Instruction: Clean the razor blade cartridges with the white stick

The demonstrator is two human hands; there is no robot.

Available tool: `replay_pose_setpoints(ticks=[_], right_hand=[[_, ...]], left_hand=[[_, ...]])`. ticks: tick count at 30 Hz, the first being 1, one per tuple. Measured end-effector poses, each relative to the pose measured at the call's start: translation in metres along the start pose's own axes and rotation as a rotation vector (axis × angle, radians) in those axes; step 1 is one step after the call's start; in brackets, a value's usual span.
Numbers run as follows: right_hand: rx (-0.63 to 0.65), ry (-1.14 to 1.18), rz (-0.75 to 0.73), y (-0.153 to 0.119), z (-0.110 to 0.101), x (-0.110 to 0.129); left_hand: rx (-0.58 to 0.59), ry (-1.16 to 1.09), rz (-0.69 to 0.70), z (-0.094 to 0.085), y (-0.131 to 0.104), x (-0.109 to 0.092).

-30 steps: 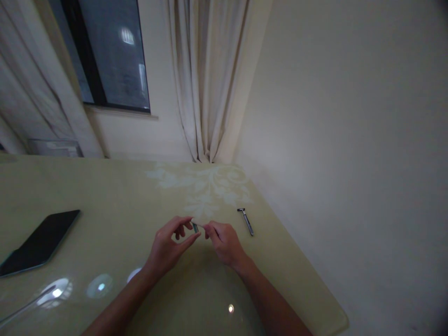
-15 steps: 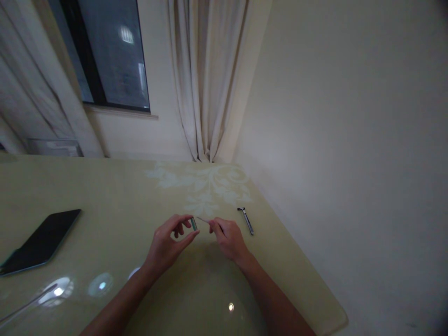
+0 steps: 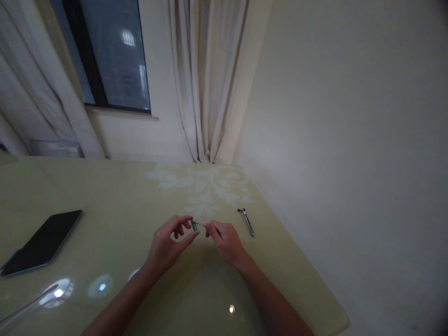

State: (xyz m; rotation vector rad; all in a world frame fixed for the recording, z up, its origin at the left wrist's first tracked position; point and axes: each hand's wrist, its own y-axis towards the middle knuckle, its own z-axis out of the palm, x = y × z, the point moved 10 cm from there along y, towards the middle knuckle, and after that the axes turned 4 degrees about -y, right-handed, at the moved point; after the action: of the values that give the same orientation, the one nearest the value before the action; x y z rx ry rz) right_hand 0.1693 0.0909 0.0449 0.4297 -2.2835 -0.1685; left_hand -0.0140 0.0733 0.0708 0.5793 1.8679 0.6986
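My left hand (image 3: 170, 238) pinches a small dark green bar-shaped piece (image 3: 193, 225) by its two ends, between the thumb and a fingertip. Its exact kind is too small to tell. In my right hand (image 3: 224, 239) is a thin pale stick (image 3: 199, 224), its handle mostly hidden in the closed fingers. The stick's tip meets or overlaps the green piece; whether it touches cannot be told. Just right of my right hand, a razor (image 3: 247, 222) with a dark, silvery handle lies on the table, head toward the far side.
The glossy pale green table (image 3: 115, 196) reflects ceiling lights. A black tablet-like slab (image 3: 42, 242) lies at left, and a thin rod or cable (image 3: 28, 305) at lower left. Curtains (image 3: 210, 79) and a window (image 3: 115, 51) stand beyond; a wall (image 3: 332, 140) runs along the right.
My right hand has moved slightly left, bringing the stick's tip from just beside the green piece onto or across it. My left hand stays nearly still.
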Motion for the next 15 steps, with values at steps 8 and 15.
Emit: replay_pose_setpoints(ticks=[8,15], right_hand=[[0.046,0.048,-0.032,-0.0019,0.0043,0.0009],[0.059,0.042,-0.005,-0.0010,0.0055,-0.0029]], left_hand=[[-0.010,0.024,0.044,-0.0020,-0.0015,0.0000],[-0.013,0.068,0.066,-0.0032,-0.0020,0.0019]])
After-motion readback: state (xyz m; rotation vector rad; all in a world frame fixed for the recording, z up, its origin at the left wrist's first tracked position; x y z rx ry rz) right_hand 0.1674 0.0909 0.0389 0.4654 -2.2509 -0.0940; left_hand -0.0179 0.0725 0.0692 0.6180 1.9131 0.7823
